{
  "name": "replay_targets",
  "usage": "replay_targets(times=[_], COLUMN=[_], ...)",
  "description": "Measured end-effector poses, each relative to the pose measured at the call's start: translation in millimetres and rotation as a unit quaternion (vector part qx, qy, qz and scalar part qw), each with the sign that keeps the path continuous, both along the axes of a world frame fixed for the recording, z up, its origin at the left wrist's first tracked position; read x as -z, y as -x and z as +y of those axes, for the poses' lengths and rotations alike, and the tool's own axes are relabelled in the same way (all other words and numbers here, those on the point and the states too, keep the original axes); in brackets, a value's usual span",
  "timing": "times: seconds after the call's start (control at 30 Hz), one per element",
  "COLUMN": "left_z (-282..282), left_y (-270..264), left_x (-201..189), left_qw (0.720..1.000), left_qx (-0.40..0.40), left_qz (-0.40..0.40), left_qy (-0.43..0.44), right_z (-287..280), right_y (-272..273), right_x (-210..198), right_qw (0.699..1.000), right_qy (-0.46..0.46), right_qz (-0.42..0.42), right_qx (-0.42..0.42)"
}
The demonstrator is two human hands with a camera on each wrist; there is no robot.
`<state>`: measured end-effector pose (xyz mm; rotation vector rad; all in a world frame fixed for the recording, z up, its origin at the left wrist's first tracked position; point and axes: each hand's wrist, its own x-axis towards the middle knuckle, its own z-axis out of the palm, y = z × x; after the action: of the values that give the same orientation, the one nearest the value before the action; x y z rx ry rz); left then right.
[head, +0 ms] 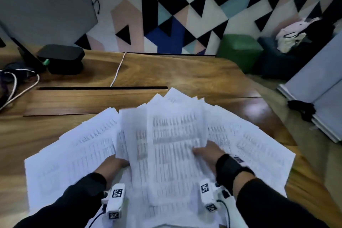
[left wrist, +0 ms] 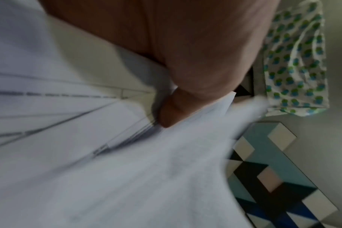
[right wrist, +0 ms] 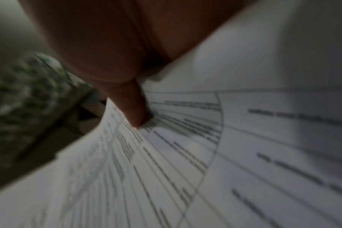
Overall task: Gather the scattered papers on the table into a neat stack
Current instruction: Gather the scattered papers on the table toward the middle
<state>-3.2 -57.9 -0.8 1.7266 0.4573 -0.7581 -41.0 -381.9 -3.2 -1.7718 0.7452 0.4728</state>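
Several white printed papers (head: 74,153) lie fanned out over the near part of the wooden table (head: 148,72). A middle bunch of sheets (head: 174,144) is raised and blurred between both hands. My left hand (head: 118,163) grips its left edge, fingers hidden under the paper; the left wrist view shows the thumb (left wrist: 172,114) pressed on the sheets (left wrist: 127,177). My right hand (head: 207,151) holds the right edge with its thumb on top. The right wrist view shows that thumb (right wrist: 135,111) on the printed page (right wrist: 205,154). More sheets (head: 249,146) spread to the right.
A black box (head: 61,57) and tangled cables (head: 18,87) sit at the table's far left. A white cable (head: 118,68) runs to a long slot (head: 103,88). Beyond the table's right edge stand a green stool (head: 238,48) and a leaning white panel (head: 318,98).
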Motion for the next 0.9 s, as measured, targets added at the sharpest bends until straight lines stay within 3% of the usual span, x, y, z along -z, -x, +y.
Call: replay_targets(times=[0.17,0.27,0.4,0.47,0.53,0.6,0.67,0.73,0.9], left_z=[-7.2,-17.6,-8.9,-2.1,1.7,9.0,21.6,33.7,57.4], left_y=[7.9,14.7,17.2,11.6,12.3,11.7,11.9,11.7,13.0], left_x=[-10.0,-22.0,3.0,17.1,0.7,-14.6,-22.7,-28.3,-16.8], left_qw=[0.985,0.970,0.995,0.997,0.996,0.993,0.988,0.984,0.979], left_qx=[-0.141,-0.175,-0.048,-0.051,-0.067,-0.092,-0.122,-0.148,-0.189], left_qz=[0.035,0.030,-0.004,-0.032,-0.047,-0.066,-0.092,-0.100,-0.055], left_qy=[0.095,0.164,0.082,0.038,0.023,0.015,0.008,-0.024,-0.052], right_z=[31.5,39.7,59.2,53.4,27.7,-12.4,-44.7,-61.3,-62.2], right_y=[5.5,3.5,7.7,7.8,7.6,12.5,24.9,33.1,25.5], right_x=[14.6,9.3,-0.3,-6.4,-9.2,-11.1,-7.2,0.0,7.1], right_qw=[0.996,0.995,0.995,0.995,0.996,0.970,0.926,0.897,0.943], right_qy=[0.038,0.046,-0.009,-0.004,0.080,0.224,0.326,0.369,0.271], right_qz=[0.076,0.063,0.023,0.010,0.001,0.045,0.161,0.236,0.178], right_qx=[-0.041,-0.061,-0.094,-0.104,-0.027,0.082,0.100,0.064,0.070])
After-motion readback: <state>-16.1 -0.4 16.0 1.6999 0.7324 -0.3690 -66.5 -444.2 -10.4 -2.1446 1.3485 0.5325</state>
